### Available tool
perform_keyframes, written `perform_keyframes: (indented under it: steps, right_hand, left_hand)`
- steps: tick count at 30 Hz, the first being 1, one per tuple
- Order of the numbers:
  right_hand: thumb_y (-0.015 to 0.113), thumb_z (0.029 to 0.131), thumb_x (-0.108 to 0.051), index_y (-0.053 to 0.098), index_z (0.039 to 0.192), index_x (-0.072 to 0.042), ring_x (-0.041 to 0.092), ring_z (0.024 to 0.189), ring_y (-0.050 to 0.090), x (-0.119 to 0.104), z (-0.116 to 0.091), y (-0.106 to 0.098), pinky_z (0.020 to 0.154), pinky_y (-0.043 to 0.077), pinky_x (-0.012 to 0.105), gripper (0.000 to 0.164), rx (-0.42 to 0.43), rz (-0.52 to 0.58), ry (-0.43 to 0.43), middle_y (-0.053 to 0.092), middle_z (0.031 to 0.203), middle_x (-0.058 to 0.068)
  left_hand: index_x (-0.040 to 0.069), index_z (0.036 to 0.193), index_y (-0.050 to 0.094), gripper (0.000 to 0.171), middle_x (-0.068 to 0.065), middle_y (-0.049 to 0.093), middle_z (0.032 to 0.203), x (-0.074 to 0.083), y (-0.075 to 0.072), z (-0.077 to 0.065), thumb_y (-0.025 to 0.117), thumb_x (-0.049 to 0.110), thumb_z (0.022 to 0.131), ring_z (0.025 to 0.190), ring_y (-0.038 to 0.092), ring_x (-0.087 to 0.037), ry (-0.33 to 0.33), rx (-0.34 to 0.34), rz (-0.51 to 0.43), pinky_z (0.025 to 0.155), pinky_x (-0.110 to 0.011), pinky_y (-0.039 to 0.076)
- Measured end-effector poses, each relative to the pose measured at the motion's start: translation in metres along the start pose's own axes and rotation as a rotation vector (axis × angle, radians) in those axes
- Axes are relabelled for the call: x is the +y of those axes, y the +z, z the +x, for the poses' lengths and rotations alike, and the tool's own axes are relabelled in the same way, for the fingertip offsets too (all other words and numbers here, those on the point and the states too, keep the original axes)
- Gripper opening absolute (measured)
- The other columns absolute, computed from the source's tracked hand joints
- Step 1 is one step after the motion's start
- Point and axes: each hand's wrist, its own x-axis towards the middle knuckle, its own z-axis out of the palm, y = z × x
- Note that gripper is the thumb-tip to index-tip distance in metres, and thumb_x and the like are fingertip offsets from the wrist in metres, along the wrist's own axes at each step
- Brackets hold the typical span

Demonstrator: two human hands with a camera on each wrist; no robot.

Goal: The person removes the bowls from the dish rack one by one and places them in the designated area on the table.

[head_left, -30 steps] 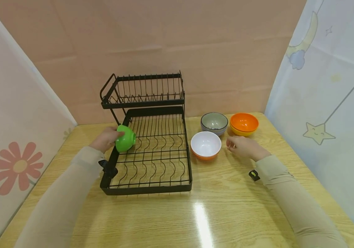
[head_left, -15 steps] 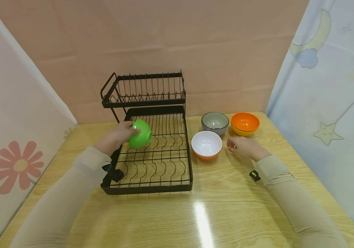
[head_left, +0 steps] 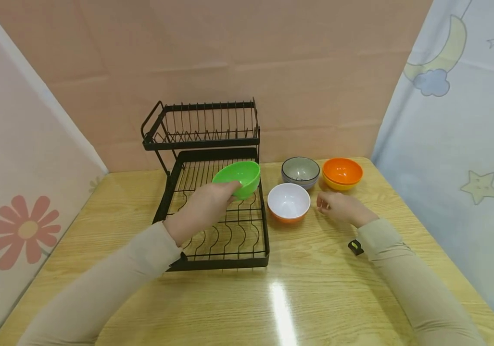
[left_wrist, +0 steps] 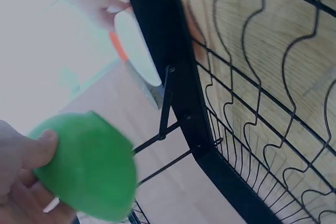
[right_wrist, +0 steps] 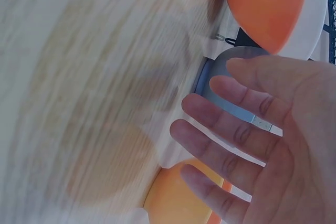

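My left hand (head_left: 205,206) pinches a green bowl (head_left: 247,179) by its near side, thumb at the rim. The bowl is held tilted over the right part of the black dish rack (head_left: 229,264). In the left wrist view the green bowl (left_wrist: 89,166) shows its outer wall between thumb and fingers. My right hand (head_left: 343,208) rests near the table beside a bowl with a white inside and orange outside (head_left: 289,201). Its fingers (right_wrist: 226,158) are loosely bent and hold nothing in the right wrist view.
Behind the white bowl stand stacked grey-green bowls (head_left: 300,169). An orange bowl nested in a yellow one (head_left: 342,170) is at the right. The rack's upper tier (head_left: 201,143) rises at the back. Cloth walls surround the wooden table (head_left: 329,293).
My left hand has carried the green bowl rightward from the rack's left edge and turned it so its opening shows upward. My right hand has stayed about where it was.
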Motion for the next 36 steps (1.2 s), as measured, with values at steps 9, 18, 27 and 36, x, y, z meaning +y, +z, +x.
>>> perform_keyframes:
  steps: [9,18,27,36]
  right_hand:
    - [0.062,0.092,-0.016,0.06,0.093,-0.013,0.018,0.08,0.063,0.001,-0.001,-0.001,0.07,0.052,0.042,0.004,0.006,-0.006,0.007,0.066,0.087,0.001]
    - [0.058,0.093,-0.011,0.061,0.094,-0.011,0.019,0.081,0.063,0.0,-0.002,-0.002,0.072,0.053,0.042,0.003,0.027,-0.017,-0.013,0.066,0.087,0.002]
    - [0.053,0.096,-0.009,0.059,0.108,0.002,0.033,0.08,0.064,-0.024,0.001,-0.02,0.068,0.053,0.046,0.017,0.424,-0.153,-0.02,0.066,0.095,0.017]
    - [0.035,0.103,-0.049,0.026,0.152,-0.003,0.037,0.145,0.024,-0.08,0.005,-0.045,0.116,0.02,0.055,0.068,0.575,0.034,-0.427,0.024,0.158,0.018]
  left_hand:
    - [0.008,0.098,0.064,0.015,0.0,0.073,0.087,0.005,0.023,-0.001,0.07,0.002,0.086,0.077,0.069,-0.013,0.39,0.282,0.269,0.075,-0.024,0.055]
    - [0.01,0.098,0.067,0.014,0.001,0.074,0.092,0.01,0.032,-0.003,0.072,0.005,0.085,0.082,0.07,-0.012,0.429,0.251,0.264,0.081,-0.025,0.055]
    - [0.009,0.098,0.066,0.013,0.0,0.073,0.092,0.009,0.032,-0.002,0.072,0.005,0.086,0.083,0.07,-0.013,0.43,0.245,0.25,0.08,-0.025,0.056]
    - [0.01,0.099,0.064,0.012,0.001,0.073,0.095,0.012,0.032,0.002,0.069,0.01,0.089,0.086,0.07,-0.013,0.424,0.236,0.263,0.083,-0.025,0.055]
